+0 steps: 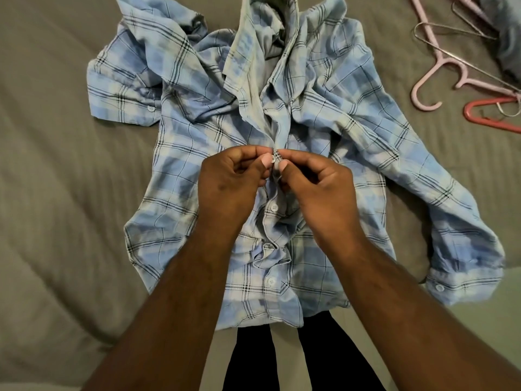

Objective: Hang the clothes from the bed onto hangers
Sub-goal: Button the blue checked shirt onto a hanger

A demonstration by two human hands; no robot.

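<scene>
A light blue plaid shirt (180, 153) lies front up on the grey-brown bed (50, 170), collar toward the far side, sleeves crumpled to both sides. My left hand (228, 182) and my right hand (318, 184) meet at the middle of the shirt's button placket. Thumbs and fingers of both pinch the placket edges together at one button. Two white buttons below the hands look fastened. At the far right lie several hangers: pink plastic hangers (428, 69), a red hanger (490, 117) and thin wire hangers (462, 32).
A dark blue-grey garment (507, 35) is bunched at the top right corner, beside the hangers. Dark trousers on the person's legs (304, 359) show at the near edge of the bed, below the shirt's hem.
</scene>
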